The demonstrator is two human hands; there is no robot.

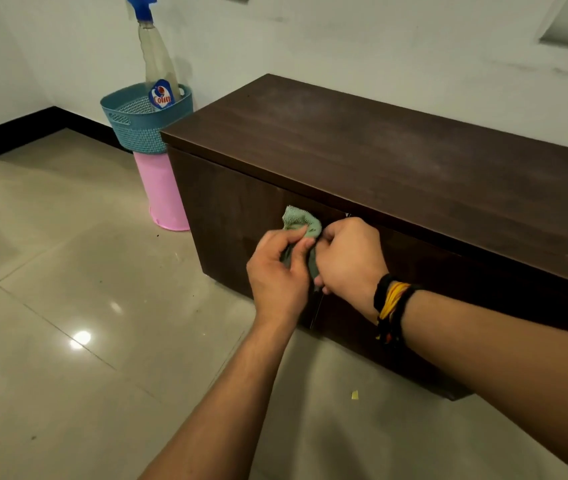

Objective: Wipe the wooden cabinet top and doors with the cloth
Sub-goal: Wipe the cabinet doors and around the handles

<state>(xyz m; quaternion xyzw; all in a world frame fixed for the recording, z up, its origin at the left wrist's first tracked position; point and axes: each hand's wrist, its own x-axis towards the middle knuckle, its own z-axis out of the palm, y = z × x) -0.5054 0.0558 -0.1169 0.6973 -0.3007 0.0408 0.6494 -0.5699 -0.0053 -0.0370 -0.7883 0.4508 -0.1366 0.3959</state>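
A low dark-brown wooden cabinet [379, 143] stands against the white wall, its top faintly dusty and its doors in shadow below. In front of the left door, both my hands hold a small green cloth [301, 223]. My left hand [279, 271] pinches the cloth's lower part between thumb and fingers. My right hand [352, 258], with black and yellow threads on the wrist, grips the cloth from the right, close to the seam between the doors. One door's lower edge looks slightly ajar below my hands.
Left of the cabinet a blue woven basket [130, 133] sits on an upturned pink bucket [163, 195], with a spray bottle [158, 60] standing in it. Glossy beige floor tiles [68, 306] spread out to the left and front. A small yellow scrap [354, 394] lies on the floor.
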